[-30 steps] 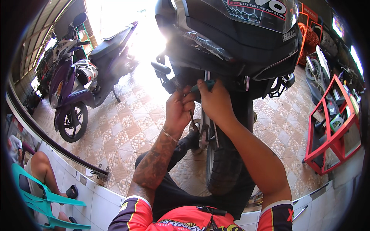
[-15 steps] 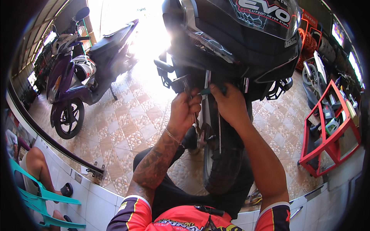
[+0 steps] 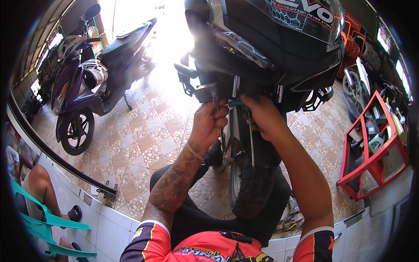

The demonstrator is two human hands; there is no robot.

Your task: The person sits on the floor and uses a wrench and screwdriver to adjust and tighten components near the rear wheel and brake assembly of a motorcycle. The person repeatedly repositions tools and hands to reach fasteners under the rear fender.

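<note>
In front of the black scooter [image 3: 288,56], my left hand [image 3: 209,121] is closed, fingertips pinched on the thin metal stem under a small dark boxy part [image 3: 206,92] that looks like a lamp. A narrow metal piece [image 3: 221,134] shows below those fingers. Close on its right, my right hand [image 3: 265,117] grips a tool with a green handle [image 3: 235,103], lying level and pointing at the left hand. A thin metal rod [image 3: 252,148] hangs down from the right fingers; whether it belongs to the green handle I cannot tell. The front tyre [image 3: 251,192] stands between my legs.
A purple scooter [image 3: 111,81] with a white-and-red helmet stands to the left. At right is a red metal frame [image 3: 345,174] with parts in it. A person [image 3: 41,187] sits on a green chair [image 3: 56,220] at lower left. Tools [image 3: 290,223] lie by my right leg.
The right hand has turned, so its lower fingers now show, and the rod has swung slightly right. The boxy part sits more level above my left hand. Both hands keep their grip.
</note>
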